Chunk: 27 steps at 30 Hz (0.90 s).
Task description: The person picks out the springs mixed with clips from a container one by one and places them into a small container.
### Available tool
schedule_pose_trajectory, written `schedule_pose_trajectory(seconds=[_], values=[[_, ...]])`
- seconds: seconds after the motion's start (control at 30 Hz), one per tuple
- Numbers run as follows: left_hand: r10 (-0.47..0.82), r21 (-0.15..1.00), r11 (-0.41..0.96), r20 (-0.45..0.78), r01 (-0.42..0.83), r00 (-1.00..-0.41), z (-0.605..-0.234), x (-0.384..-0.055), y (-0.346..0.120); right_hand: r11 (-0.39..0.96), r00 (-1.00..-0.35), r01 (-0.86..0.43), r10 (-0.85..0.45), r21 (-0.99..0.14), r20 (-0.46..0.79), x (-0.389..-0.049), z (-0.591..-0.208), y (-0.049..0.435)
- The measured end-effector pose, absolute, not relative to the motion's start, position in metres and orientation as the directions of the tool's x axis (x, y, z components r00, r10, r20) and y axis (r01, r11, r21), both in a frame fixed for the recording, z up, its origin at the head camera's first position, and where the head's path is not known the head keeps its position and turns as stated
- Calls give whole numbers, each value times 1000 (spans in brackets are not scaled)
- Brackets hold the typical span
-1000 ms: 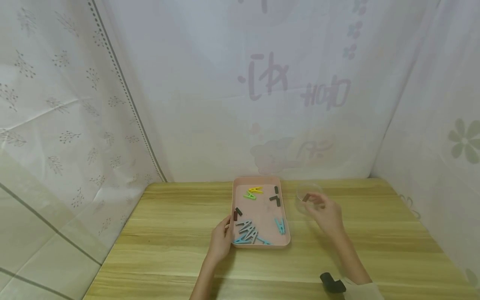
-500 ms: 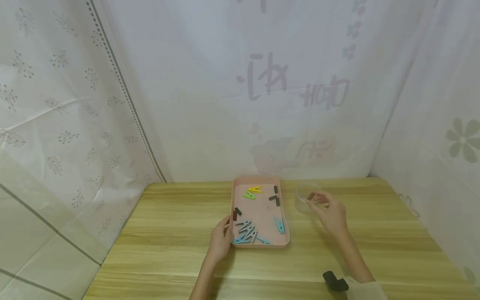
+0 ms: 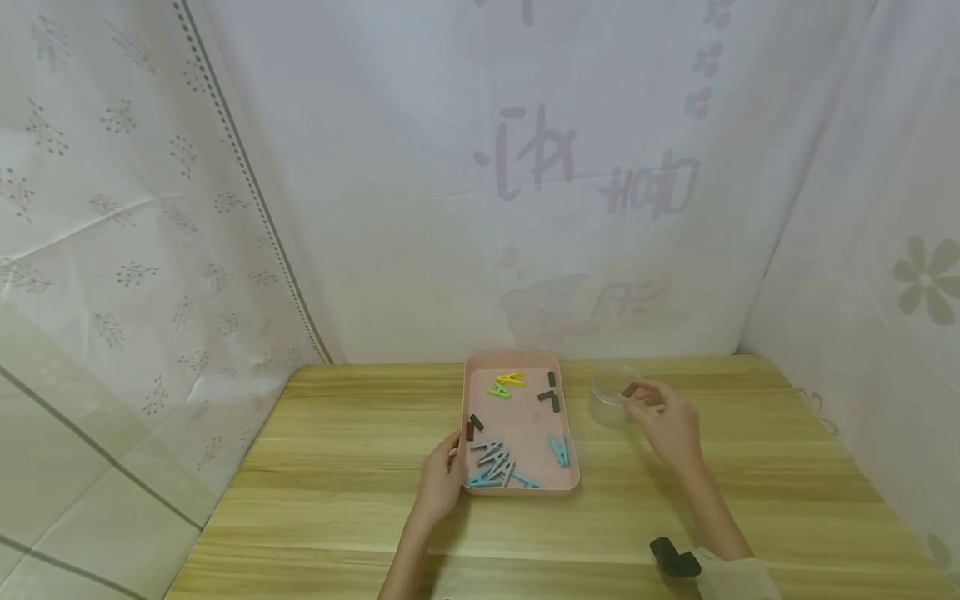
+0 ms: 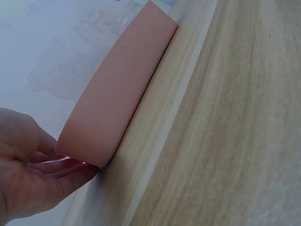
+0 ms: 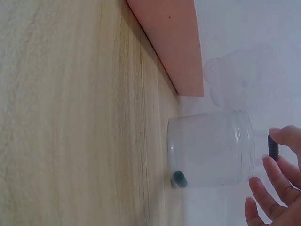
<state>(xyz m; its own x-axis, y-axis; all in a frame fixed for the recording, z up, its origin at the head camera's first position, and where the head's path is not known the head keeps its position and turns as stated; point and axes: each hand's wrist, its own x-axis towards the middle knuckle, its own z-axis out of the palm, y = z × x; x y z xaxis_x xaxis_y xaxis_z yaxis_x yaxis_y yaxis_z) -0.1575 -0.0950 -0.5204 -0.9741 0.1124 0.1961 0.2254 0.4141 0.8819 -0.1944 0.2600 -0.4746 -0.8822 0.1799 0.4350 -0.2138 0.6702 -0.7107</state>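
My right hand pinches a short dark ribbed peg between thumb and index finger, just outside the mouth of a clear plastic jar. The other fingers are spread near the rim. Another dark peg shows at the jar's bottom. With my left hand I hold the near left corner of a pink tray, fingers at its wall. In the tray lie a yellow clothespin, a green clothespin, several blue and grey clothespins, dark pegs and a reddish-brown peg.
Tray and jar stand side by side near the back edge of a wood-grain table. A printed white cloth hangs right behind them, with more cloth at both sides. A black device is at the right wrist.
My right hand has drawn slightly to the right with the peg, from over the jar to its right rim. The left hand and the tray stay in place.
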Motion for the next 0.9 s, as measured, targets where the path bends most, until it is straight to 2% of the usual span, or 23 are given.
schedule_pose_trajectory(seconds=[0.47,0.9], values=[[104,877,427,196,221,-975,-521,-157,-95,691,-887,-200,173,-695,427,-198,-476,269],[112,882,415,195,224,-974,-523,-156,-95,683,-937,-117,166,-721,309,-203,-473,275]])
